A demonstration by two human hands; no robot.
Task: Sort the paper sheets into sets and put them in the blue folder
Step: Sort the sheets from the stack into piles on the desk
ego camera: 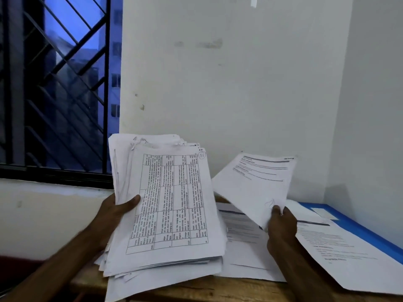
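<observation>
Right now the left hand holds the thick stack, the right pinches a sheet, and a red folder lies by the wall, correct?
Head view: the folder is blue, not red. Left hand holding the stack, right hand pinching a sheet: correct.

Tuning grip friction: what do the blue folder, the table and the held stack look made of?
Blue folder: probably plastic or coated card, smooth even colour. Table: wood, matte brown with grain. Stack in left hand: thin white printed paper, edges frayed and curling.

Paper stack (165, 205), 1 sheet (253, 184) (both handheld)
</observation>
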